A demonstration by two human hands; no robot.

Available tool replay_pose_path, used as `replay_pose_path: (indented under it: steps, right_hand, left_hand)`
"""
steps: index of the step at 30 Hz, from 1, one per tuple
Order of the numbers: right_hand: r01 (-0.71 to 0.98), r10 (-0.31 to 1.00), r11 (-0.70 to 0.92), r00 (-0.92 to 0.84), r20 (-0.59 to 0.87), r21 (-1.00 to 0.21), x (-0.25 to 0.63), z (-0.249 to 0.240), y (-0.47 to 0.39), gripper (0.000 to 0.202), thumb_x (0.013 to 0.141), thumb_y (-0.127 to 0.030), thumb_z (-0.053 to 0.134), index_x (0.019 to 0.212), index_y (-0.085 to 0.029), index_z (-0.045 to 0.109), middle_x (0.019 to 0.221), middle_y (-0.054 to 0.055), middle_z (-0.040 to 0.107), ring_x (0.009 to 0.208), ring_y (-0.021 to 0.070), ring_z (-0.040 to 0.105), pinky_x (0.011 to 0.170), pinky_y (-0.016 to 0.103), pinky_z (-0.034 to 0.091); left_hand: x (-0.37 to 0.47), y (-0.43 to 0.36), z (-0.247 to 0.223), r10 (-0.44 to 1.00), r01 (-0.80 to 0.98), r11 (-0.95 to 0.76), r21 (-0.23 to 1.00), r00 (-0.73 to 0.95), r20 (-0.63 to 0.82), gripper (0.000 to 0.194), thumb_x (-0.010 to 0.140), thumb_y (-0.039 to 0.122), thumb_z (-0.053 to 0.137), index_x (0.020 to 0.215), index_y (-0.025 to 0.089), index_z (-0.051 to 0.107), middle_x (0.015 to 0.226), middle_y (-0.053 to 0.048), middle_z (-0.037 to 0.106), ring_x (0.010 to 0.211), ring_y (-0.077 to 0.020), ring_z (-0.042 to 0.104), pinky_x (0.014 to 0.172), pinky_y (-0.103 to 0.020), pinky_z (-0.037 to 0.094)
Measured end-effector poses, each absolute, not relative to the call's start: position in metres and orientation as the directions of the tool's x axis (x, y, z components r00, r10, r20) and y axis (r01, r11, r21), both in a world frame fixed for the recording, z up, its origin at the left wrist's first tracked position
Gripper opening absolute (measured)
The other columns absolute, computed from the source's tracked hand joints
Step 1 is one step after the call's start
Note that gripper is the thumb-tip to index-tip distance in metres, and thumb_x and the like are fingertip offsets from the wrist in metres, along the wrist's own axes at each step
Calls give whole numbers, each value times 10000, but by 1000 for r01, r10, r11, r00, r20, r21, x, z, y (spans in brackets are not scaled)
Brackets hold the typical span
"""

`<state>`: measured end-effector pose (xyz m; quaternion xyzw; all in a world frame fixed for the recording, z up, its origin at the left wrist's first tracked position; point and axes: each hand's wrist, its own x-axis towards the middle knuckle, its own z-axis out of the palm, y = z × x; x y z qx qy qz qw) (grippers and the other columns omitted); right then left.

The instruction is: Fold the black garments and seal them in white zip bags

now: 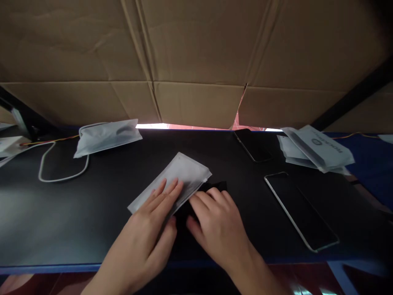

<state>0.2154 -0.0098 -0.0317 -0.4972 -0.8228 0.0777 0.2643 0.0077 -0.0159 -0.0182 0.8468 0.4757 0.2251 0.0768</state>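
A frosted white zip bag (pixel 184 172) lies slanted in the middle of the black work surface. My left hand (pixel 144 229) holds it, its fingers stretched nearly together across the top and the thumb by the lower edge. Close beside it, my right hand (pixel 216 221) has its fingers curled on a black, soft-looking item (pixel 220 186) at the bag's right-hand long edge. Most of that black item is hidden by the hand and blends into the dark surface, so I cannot tell its kind or whether any of it is inside the bag.
Further left lies another frosted bag (pixel 109 137), beside a looped white cable (pixel 63 179). To the right are two dark smartphones, one farther back (pixel 253 145) and one nearer (pixel 302 211). Printed frosted bags (pixel 322 149) are piled behind them. Brown cardboard (pixel 196 45) hangs along the back.
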Motion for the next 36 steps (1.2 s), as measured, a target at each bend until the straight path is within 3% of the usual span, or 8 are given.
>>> replay_pose_path:
  steps: [5,10,13,16,20,26,31,36]
  right_hand:
    - [769,900,404,-237,367,-495,217,-31,-4,216,970,-134,590,1088,-196,760,1132,58,832,979,254,721,865,420,527]
    - [743,913,367,-171,371,-560,214,-27,-11,275,981,-149,559,1146,-201,773,1172,46,839,1018,244,750,940,426,558]
    - [727,910,369,-154,385,-580,211,-27,-13,310,996,-160,563,1231,-195,762,1212,38,841,1052,239,757,963,425,563]
    - [764,894,387,-175,412,-517,209,-30,-14,307,995,-162,585,1244,-198,762,1307,51,823,1079,262,745,920,435,568]
    - [824,867,456,-327,376,-336,205,-32,-16,304,974,-158,675,1264,-199,756,1389,48,796,1027,276,711,823,444,570]
    - [901,912,367,-298,283,-233,188,-23,-18,337,906,-138,765,1241,-175,767,1141,86,836,878,304,681,689,459,563]
    - [939,948,278,-233,215,-205,175,-22,-15,178,938,-93,673,1053,-158,793,909,123,787,797,330,673,599,468,545]
    - [874,909,406,-356,217,-266,185,-20,-18,259,950,-167,709,1199,-184,780,1078,100,808,958,330,682,740,495,597]
  left_hand:
    - [15,-21,-25,848,794,-510,331,400,347,754,986,106,415,1730,214,352,1592,-82,656,1480,-268,611,1144,-406,608]
    - [17,-18,-35,906,879,-393,270,321,274,783,959,47,340,1718,240,373,1615,-103,627,1617,-428,375,1192,-895,322]
    - [19,-11,-44,944,915,-307,261,257,207,796,876,10,349,1644,160,499,1643,-142,584,1642,-484,266,1136,-980,247]
    - [21,-8,-48,957,894,-289,343,258,133,845,820,11,381,1652,127,484,1671,-156,543,1649,-470,254,1160,-968,209]
    - [16,-11,-40,962,817,-271,508,248,113,739,966,99,362,1696,184,436,1657,-120,570,1635,-391,332,1260,-841,192]
    - [17,-19,-21,959,701,-284,654,214,187,529,1123,279,365,1592,276,609,1596,-48,624,1540,-276,519,1331,-558,275]
    - [27,-30,-15,946,732,-324,599,249,207,535,1142,309,404,1668,321,499,1665,-23,546,1537,-269,526,1267,-492,437]
    - [12,-19,-9,924,796,-382,470,342,171,498,1138,435,438,1585,305,616,1727,-41,476,1625,-374,379,1258,-643,421]
